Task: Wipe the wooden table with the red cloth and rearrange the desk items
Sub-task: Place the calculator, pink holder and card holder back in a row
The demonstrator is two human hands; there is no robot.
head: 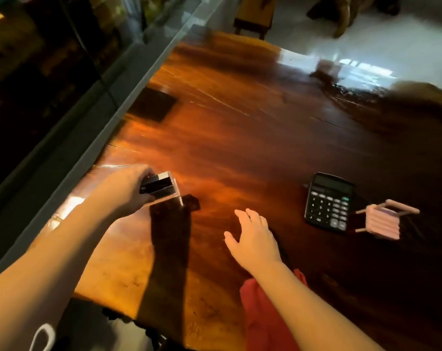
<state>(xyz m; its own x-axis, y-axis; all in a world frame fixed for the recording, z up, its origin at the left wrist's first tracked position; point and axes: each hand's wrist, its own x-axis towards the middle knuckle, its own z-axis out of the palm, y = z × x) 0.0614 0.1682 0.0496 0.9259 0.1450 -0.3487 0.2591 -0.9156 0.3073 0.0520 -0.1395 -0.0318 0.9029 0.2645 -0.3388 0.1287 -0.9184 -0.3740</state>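
Nearest: the left forearm, its grip (128, 191) clamped on a clear box (161, 188) holding dark cards, low over the tabletop (240, 138). Advise setting it down flat, square to the edge. Right grip (253, 236) apart, empty; red cloth (265, 317) lies under that forearm. Right of it: calculator (327, 202), then pink holder (383, 221), contents unclear.
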